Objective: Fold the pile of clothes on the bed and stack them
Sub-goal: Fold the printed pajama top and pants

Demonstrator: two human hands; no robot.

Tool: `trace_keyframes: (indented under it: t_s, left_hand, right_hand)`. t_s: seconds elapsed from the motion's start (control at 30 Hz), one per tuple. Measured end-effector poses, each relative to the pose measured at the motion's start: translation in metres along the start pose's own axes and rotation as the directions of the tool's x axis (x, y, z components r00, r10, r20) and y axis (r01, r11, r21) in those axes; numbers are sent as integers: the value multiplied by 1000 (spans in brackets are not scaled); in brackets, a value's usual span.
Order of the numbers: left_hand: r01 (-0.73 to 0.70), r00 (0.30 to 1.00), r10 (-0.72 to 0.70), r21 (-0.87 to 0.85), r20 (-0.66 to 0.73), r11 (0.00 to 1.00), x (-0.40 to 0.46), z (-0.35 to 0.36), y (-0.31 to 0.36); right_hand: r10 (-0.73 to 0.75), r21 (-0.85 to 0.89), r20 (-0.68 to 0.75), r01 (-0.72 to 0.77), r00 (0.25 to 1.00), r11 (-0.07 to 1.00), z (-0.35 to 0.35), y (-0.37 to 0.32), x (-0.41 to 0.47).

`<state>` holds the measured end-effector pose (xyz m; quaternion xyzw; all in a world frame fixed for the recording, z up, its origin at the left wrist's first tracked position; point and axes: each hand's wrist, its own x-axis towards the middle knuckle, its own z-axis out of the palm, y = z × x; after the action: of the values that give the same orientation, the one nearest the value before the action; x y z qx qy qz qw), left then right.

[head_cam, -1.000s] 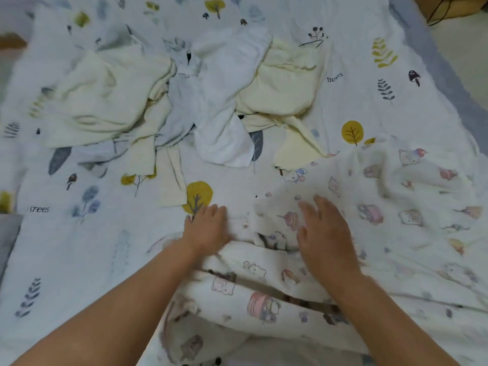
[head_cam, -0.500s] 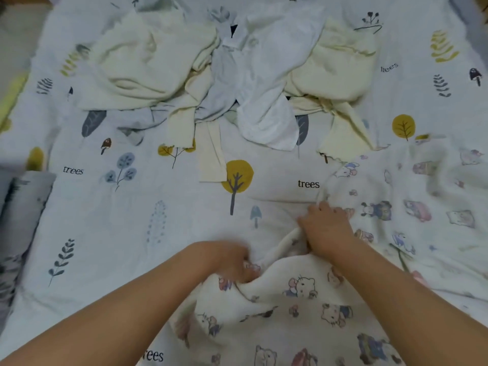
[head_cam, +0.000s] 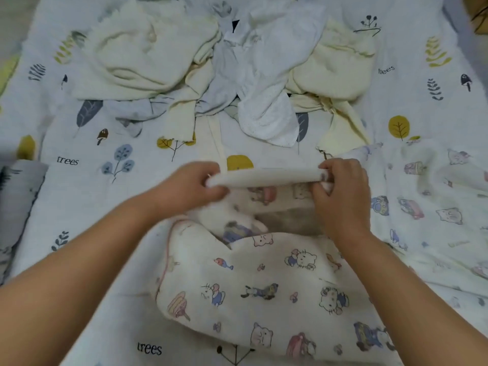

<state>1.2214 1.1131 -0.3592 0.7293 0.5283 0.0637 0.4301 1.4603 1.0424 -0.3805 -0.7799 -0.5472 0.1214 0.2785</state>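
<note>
- The left hand point(head_cam: 194, 184) and the right hand point(head_cam: 340, 186) each pinch one end of a rolled or folded edge of the cartoon-print cloth point(head_cam: 264, 286). This edge is stretched straight between the two hands and is lifted a little above the bed point(head_cam: 79, 196).
- Each grip is closed on the cloth: thumb and fingers curl around the edge at its left and right ends. I judge that the edge is held at both ends so that it stays tight and even, which makes a clean fold line.
- The rest of this cloth lies near the person, under the forearms, and it spreads also to the right side of the bed. Leaving it flat there probably lets the bed carry the weight while only the edge is moved.
- The pile of clothes point(head_cam: 232, 70) lies at the far side, well apart from the hands. It has cream and white pieces mixed and crumpled together, with some strips hanging toward the near side.
- I see no folded stack in the view, so the task seems to be at an early step.
- The hands and the edge are a little blurred, so I cannot tell how many layers the edge has.
- A grey object point(head_cam: 18, 196) lies at the left border of the bed.
</note>
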Motion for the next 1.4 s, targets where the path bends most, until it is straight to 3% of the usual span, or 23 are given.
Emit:
trace_keyframes:
  t_s: [0.07, 0.13, 0.23, 0.3, 0.4, 0.47, 0.53, 0.57, 0.63, 0.67, 0.73, 0.77, 0.83, 0.87, 0.9, 0.97, 1.03, 1.07, 1.13, 1.2, 1.3, 1.4]
  left_hand:
    - [48, 987, -40, 51, -153, 998, -3, -30, -9]
    - [171, 971, -131, 192, -200, 966, -3, -51, -23]
    - [336, 941, -248, 528, -232, 780, -1, -64, -56]
    - [407, 913, -302, 594, -273, 693, -2, -60, -80]
    - [565, 822, -391, 506, -414, 652, -7, -43, -112]
    - [680, 713, -501, 312, -491, 663, -14, -33, -129]
    - [738, 607, -643, 32, -466, 674, -19, -30, -145]
    - [715, 580, -697, -147, -422, 684, -22, -32, -149]
    - [544, 603, -724, -490, -335, 681, -27, -38, -151]
    - [449, 626, -688, -551, -367, 703, -29, -42, -150]
    - [304, 633, -530, -448, -564, 841, -34, -49, -146]
    - [243, 601, -430, -359, -674, 901, -37, -53, -142]
    - [181, 526, -270, -204, -806, 962, -48, -55, -132]
    - [205, 522, -218, -127, -824, 971, -54, -54, -131]
    - [305, 578, -221, -43, -786, 951, -59, -53, -134]
    - [610, 729, -493, 124, -476, 783, -67, -51, -144]
    - [774, 627, -769, 209, -124, 597, -71, -51, -149]
    - [798, 595, -798, 188, -91, 573, -70, -53, -153]
    - [764, 643, -728, 130, -238, 633, -62, -55, -161]
    - [693, 657, -651, -34, -381, 720, -46, -51, -167]
    - [562, 645, -690, -407, -328, 720, -20, -44, -166]
    - [562, 679, -661, -354, -318, 747, -5, -38, -172]
  right_hand:
    - [-39, -64, 160, 50, 986, 997, 11, 1, -5]
    - [-60, -158, 360, 125, 931, 979, 24, 2, -13]
    - [67, -307, 608, 157, 791, 938, 41, 5, -23]
    - [83, -371, 674, 239, 734, 897, 47, 8, -27]
    - [61, -397, 635, 257, 770, 881, 51, 11, -27]
    - [10, -418, 600, 303, 800, 856, 55, 11, -27]
    - [-50, -444, 613, 396, 789, 804, 62, 10, -28]
    - [-71, -455, 627, 439, 776, 775, 64, 11, -30]
    - [-81, -459, 653, 480, 753, 748, 68, 13, -33]
    - [-82, -453, 664, 488, 743, 746, 69, 14, -33]
    - [-88, -425, 678, 486, 730, 764, 69, 13, -34]
    - [-91, -407, 681, 478, 727, 778, 68, 12, -34]
    - [-92, -369, 692, 461, 716, 807, 64, 10, -35]
    - [-83, -354, 709, 454, 701, 818, 62, 11, -36]
    - [-57, -345, 734, 443, 677, 827, 59, 11, -37]
    - [39, -361, 796, 422, 604, 832, 52, 10, -39]
    - [81, -394, 786, 396, 613, 830, 48, 5, -33]
    - [58, -396, 738, 363, 672, 843, 47, 2, -28]
    - [-35, -370, 570, 295, 821, 881, 51, -7, -13]
    - [-98, -316, 421, 247, 902, 916, 60, -14, 4]
    - [-79, -384, 417, 255, 905, 888, 79, -19, 27]
    - [22, -490, 516, 274, 856, 827, 94, -18, 41]
